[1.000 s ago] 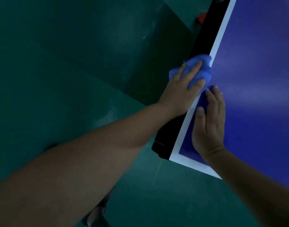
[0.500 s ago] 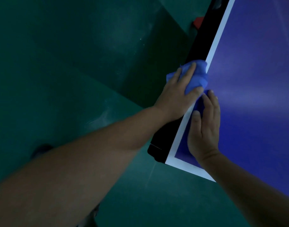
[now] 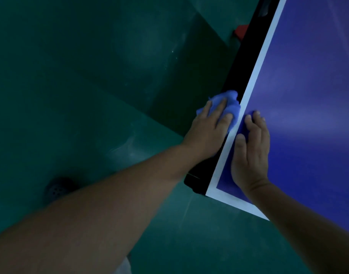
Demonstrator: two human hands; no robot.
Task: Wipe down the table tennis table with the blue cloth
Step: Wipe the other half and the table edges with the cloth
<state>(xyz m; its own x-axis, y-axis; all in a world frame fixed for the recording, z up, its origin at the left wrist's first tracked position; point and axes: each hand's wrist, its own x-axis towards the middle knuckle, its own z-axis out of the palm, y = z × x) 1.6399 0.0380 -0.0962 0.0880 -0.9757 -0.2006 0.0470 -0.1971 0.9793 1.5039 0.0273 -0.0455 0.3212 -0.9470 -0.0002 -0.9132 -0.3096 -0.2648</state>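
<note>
Tabletop (image 3: 308, 95), blue with a white border, fills the right side, its black side edge (image 3: 238, 76) facing the green floor (image 3: 70, 95). Right hand (image 3: 250, 153) lies flat on it near the corner, fingers straight, holding nothing. Left hand (image 3: 207, 129) presses the bunched cloth (image 3: 232, 99) against the black edge, fingers nearly straight across it, cloth showing beyond their tips.

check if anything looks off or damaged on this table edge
Nothing stands out. The left hand presses the blue cloth against the table's black side, the right hand lies flat on top; dim light hides fine marks.
</note>
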